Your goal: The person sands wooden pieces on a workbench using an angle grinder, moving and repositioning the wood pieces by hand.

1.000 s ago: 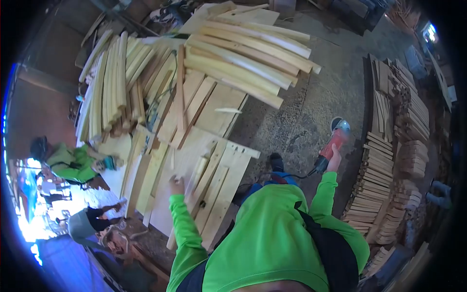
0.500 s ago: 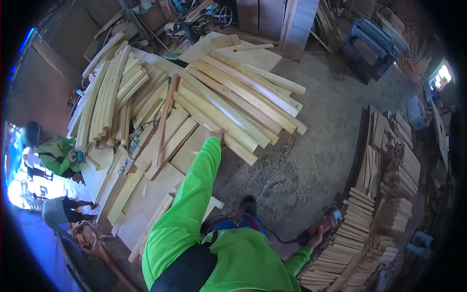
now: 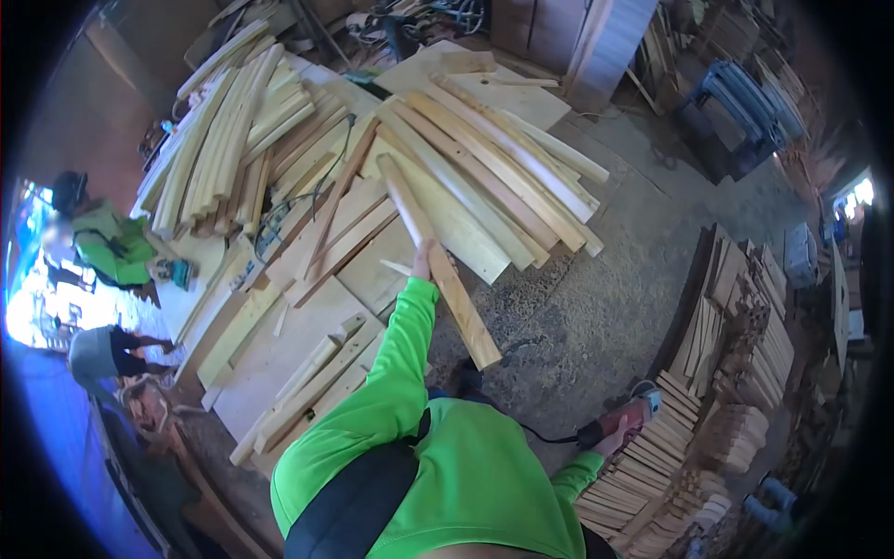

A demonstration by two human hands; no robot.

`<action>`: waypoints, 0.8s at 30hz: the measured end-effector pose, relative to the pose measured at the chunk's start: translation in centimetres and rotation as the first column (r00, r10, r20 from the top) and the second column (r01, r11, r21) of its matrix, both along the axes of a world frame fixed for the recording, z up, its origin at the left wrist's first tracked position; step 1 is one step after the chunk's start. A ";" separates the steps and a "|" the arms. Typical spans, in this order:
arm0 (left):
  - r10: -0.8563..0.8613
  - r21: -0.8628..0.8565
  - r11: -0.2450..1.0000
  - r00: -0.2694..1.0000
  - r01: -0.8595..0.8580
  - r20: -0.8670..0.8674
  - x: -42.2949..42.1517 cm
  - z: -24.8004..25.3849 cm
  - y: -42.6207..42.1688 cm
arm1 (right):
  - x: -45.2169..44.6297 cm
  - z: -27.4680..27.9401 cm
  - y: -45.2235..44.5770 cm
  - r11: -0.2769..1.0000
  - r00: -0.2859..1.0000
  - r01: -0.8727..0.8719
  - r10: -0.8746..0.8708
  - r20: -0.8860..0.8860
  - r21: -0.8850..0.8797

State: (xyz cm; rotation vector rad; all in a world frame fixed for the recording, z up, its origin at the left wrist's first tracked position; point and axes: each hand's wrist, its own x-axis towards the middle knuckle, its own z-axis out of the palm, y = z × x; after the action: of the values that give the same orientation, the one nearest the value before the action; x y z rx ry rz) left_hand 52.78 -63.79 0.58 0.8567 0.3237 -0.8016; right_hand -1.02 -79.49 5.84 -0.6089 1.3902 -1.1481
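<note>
My left hand (image 3: 424,261) is wrapped round the middle of a wooden plank (image 3: 453,296), which slants from the edge of the wood pile down toward my body. Its upper end lies over the neighbouring planks (image 3: 484,200) in that pile. Low on the right, my right hand (image 3: 612,440) grips a red angle grinder (image 3: 635,414) with a grey head. A black cord (image 3: 549,436) trails from its back end toward my body. The grinder is close to stacked wood strips (image 3: 643,475); whether it touches them I cannot tell.
Curved wood pieces (image 3: 200,149) are heaped on the left part of the worktable (image 3: 247,401). A co-worker in green (image 3: 112,242) holds a teal power tool (image 3: 172,272) at its far left side. Another person (image 3: 107,359) bends nearby. A blue-grey machine (image 3: 736,116) stands back right.
My left hand has raised the plank off the pile's edge, swung its near end toward me and turned it. The grinder has moved slightly up in view with my right hand.
</note>
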 end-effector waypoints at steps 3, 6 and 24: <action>-0.079 -0.417 0.908 0.995 0.045 -0.064 -0.1 0.9 1.0 | 1.4 0.2 -2.1 0.996 0.993 -0.076 0.079 0.085 -0.043; -0.081 -0.499 0.862 0.996 0.088 0.036 -2.3 5.9 3.2 | 2.4 -0.6 -3.3 0.991 0.986 -0.122 0.128 0.108 -0.056; 0.062 0.060 0.961 0.426 -0.269 0.903 -10.7 30.5 22.4 | 11.9 -3.2 -5.4 0.863 0.860 -0.496 0.472 0.195 0.094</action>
State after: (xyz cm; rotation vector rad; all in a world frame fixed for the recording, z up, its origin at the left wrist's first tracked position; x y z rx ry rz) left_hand 42.12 -41.37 31.07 1.3061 -0.4951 -0.0167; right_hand 10.85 -84.85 2.67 -0.6961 1.0779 -0.6687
